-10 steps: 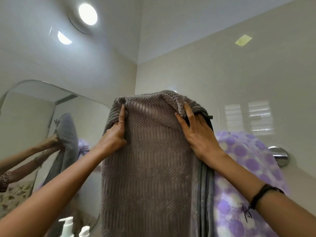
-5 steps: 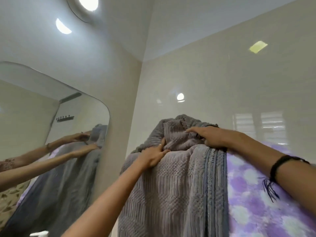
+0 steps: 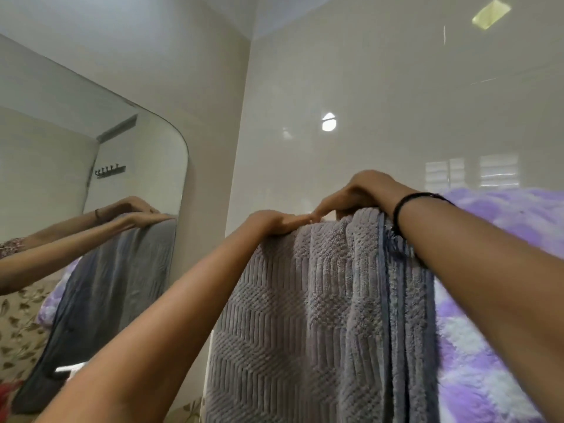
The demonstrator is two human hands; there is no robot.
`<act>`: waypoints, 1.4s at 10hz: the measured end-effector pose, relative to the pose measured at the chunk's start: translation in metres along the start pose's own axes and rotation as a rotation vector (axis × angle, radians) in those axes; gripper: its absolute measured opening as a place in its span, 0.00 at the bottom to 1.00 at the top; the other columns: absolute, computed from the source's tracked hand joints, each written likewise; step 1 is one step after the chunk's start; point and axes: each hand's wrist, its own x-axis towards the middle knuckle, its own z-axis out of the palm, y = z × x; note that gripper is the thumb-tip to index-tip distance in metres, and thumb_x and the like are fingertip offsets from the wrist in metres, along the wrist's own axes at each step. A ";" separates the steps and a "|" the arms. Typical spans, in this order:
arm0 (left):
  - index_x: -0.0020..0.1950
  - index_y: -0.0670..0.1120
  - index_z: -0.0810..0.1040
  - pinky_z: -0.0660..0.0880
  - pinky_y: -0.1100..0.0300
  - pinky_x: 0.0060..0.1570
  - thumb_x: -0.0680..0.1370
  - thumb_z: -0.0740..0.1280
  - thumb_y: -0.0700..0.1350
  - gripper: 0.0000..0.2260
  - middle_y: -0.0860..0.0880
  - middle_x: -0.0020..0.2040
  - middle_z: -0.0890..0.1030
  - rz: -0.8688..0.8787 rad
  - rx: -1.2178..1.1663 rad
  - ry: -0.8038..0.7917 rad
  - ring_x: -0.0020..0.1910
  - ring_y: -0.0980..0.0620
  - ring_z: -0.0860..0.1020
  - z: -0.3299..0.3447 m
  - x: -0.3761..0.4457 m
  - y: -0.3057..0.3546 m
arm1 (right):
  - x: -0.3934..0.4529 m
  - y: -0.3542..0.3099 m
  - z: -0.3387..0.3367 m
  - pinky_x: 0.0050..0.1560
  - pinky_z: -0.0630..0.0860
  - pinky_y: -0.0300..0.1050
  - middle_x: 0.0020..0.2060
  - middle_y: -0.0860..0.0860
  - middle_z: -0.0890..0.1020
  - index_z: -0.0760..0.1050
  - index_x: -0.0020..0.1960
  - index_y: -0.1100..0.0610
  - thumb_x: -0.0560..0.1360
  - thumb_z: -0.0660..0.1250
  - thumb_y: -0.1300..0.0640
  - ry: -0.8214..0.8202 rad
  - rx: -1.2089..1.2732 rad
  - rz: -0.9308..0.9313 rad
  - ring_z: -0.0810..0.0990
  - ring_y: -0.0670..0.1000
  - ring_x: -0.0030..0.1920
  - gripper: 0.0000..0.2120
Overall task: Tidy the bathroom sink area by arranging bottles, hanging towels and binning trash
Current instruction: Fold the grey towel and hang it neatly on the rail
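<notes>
The grey towel (image 3: 320, 315) hangs in front of the tiled wall (image 3: 351, 87), its ribbed and chevron-textured face falling straight down from a top fold at the height of both hands. The left hand (image 3: 271, 221) lies palm-down on that top fold, its fingers (image 3: 294, 220) stretched flat and held side by side, pressing on the cloth and not curled round it. The right hand (image 3: 363, 190) arches over the fold just beside it; the fingers (image 3: 323, 209) slope down to the towel's upper edge and meet the left fingertips there. Whether the right fingers pinch the cloth or only rest on it cannot be told, since their tips dip behind the fold. A black cord bracelet (image 3: 409, 203) circles the right wrist.

Whatever carries the towel is hidden under the cloth. To the right, touching the grey towel's darker edge, hangs a purple-and-white towel (image 3: 488, 331), cut off by the frame. The grey towel's lower end is cut off too. On the left, the mirror (image 3: 91, 178) repeats both arms and the towel, along with 1 small rack of hooks (image 3: 110, 171), too small to count.
</notes>
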 end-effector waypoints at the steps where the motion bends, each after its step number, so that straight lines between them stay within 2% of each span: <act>1: 0.73 0.39 0.61 0.59 0.51 0.70 0.75 0.57 0.65 0.36 0.40 0.74 0.62 -0.155 -0.124 0.107 0.73 0.42 0.61 -0.005 0.013 -0.005 | 0.017 -0.001 0.017 0.61 0.68 0.48 0.68 0.55 0.70 0.68 0.67 0.62 0.80 0.57 0.51 0.251 -0.069 0.043 0.69 0.56 0.68 0.21; 2: 0.69 0.40 0.67 0.61 0.51 0.69 0.78 0.58 0.58 0.27 0.40 0.71 0.67 -0.094 -0.179 0.113 0.71 0.42 0.64 -0.007 0.013 -0.012 | 0.021 -0.007 0.023 0.64 0.65 0.48 0.70 0.59 0.67 0.66 0.68 0.66 0.80 0.57 0.55 0.232 -0.031 0.045 0.69 0.57 0.67 0.20; 3: 0.48 0.41 0.76 0.68 0.58 0.51 0.80 0.54 0.44 0.12 0.39 0.54 0.78 0.126 -0.239 0.139 0.55 0.42 0.76 0.006 0.012 -0.012 | 0.016 -0.013 0.023 0.53 0.65 0.46 0.68 0.58 0.70 0.67 0.67 0.63 0.78 0.59 0.44 0.105 -0.008 -0.001 0.71 0.55 0.58 0.27; 4: 0.26 0.47 0.69 0.63 0.57 0.34 0.78 0.56 0.52 0.21 0.49 0.30 0.74 0.271 -0.204 0.463 0.33 0.47 0.71 0.019 0.000 -0.020 | 0.013 -0.016 0.027 0.51 0.65 0.45 0.66 0.56 0.72 0.68 0.67 0.61 0.78 0.58 0.45 0.087 -0.031 -0.040 0.73 0.54 0.60 0.25; 5: 0.35 0.48 0.77 0.69 0.54 0.40 0.79 0.53 0.56 0.22 0.46 0.38 0.79 0.307 -0.116 0.578 0.40 0.47 0.76 0.027 -0.004 -0.030 | 0.011 -0.025 0.033 0.51 0.69 0.47 0.64 0.58 0.75 0.72 0.64 0.61 0.78 0.59 0.55 0.265 -0.149 -0.142 0.74 0.57 0.61 0.17; 6: 0.50 0.41 0.77 0.68 0.49 0.51 0.81 0.51 0.52 0.19 0.40 0.50 0.78 0.324 -0.020 0.505 0.51 0.43 0.74 0.024 -0.013 -0.029 | 0.010 -0.028 0.037 0.56 0.71 0.49 0.63 0.59 0.75 0.72 0.62 0.62 0.78 0.56 0.59 0.293 -0.149 -0.187 0.75 0.58 0.61 0.16; 7: 0.55 0.40 0.75 0.67 0.49 0.55 0.82 0.50 0.44 0.15 0.36 0.57 0.76 0.232 -0.071 0.410 0.57 0.40 0.74 0.019 -0.015 -0.021 | -0.001 -0.019 0.032 0.55 0.67 0.46 0.65 0.58 0.72 0.68 0.66 0.59 0.79 0.52 0.50 0.174 -0.065 -0.110 0.72 0.58 0.63 0.20; 8: 0.66 0.43 0.71 0.62 0.50 0.65 0.82 0.48 0.49 0.19 0.38 0.69 0.69 0.092 -0.003 0.239 0.67 0.40 0.68 0.009 -0.014 -0.007 | 0.000 -0.014 0.027 0.51 0.62 0.47 0.67 0.60 0.70 0.66 0.67 0.59 0.78 0.51 0.45 0.186 -0.072 -0.094 0.70 0.58 0.64 0.24; 9: 0.72 0.41 0.63 0.58 0.48 0.70 0.79 0.50 0.62 0.31 0.39 0.74 0.63 -0.125 0.040 0.214 0.72 0.41 0.62 -0.001 -0.006 -0.003 | 0.007 -0.015 0.027 0.56 0.65 0.47 0.68 0.59 0.69 0.64 0.70 0.60 0.80 0.52 0.47 0.238 -0.047 -0.077 0.69 0.58 0.67 0.24; 10: 0.69 0.36 0.66 0.64 0.51 0.66 0.74 0.60 0.65 0.37 0.38 0.71 0.67 -0.236 -0.016 0.287 0.70 0.40 0.66 -0.005 0.006 -0.002 | 0.017 -0.011 0.024 0.63 0.65 0.46 0.71 0.58 0.67 0.64 0.70 0.64 0.82 0.53 0.55 0.277 -0.066 -0.055 0.67 0.56 0.69 0.20; 11: 0.72 0.34 0.59 0.59 0.50 0.69 0.74 0.55 0.68 0.42 0.37 0.74 0.61 -0.313 -0.050 0.105 0.72 0.40 0.62 -0.007 0.014 0.010 | 0.009 -0.011 0.026 0.61 0.65 0.45 0.70 0.59 0.68 0.65 0.69 0.65 0.82 0.53 0.58 0.305 -0.043 -0.050 0.68 0.56 0.69 0.19; 12: 0.74 0.36 0.54 0.57 0.49 0.70 0.73 0.52 0.70 0.44 0.37 0.76 0.56 -0.297 -0.137 0.057 0.74 0.41 0.58 -0.004 0.012 0.006 | 0.010 -0.017 0.033 0.59 0.67 0.46 0.69 0.59 0.70 0.66 0.69 0.65 0.82 0.52 0.56 0.278 -0.017 -0.054 0.70 0.56 0.67 0.19; 13: 0.74 0.40 0.58 0.55 0.49 0.71 0.78 0.50 0.63 0.33 0.39 0.76 0.57 -0.151 -0.226 0.061 0.74 0.42 0.58 0.007 0.001 0.006 | 0.005 -0.027 0.044 0.54 0.68 0.47 0.67 0.58 0.72 0.67 0.69 0.60 0.81 0.50 0.51 0.258 -0.010 -0.104 0.73 0.56 0.64 0.21; 14: 0.62 0.38 0.72 0.64 0.50 0.64 0.82 0.50 0.44 0.17 0.36 0.68 0.70 0.121 -0.088 0.288 0.65 0.40 0.70 0.017 -0.016 0.007 | -0.003 -0.036 0.056 0.49 0.68 0.46 0.62 0.56 0.77 0.73 0.63 0.58 0.79 0.52 0.57 0.550 -0.078 -0.120 0.76 0.56 0.60 0.17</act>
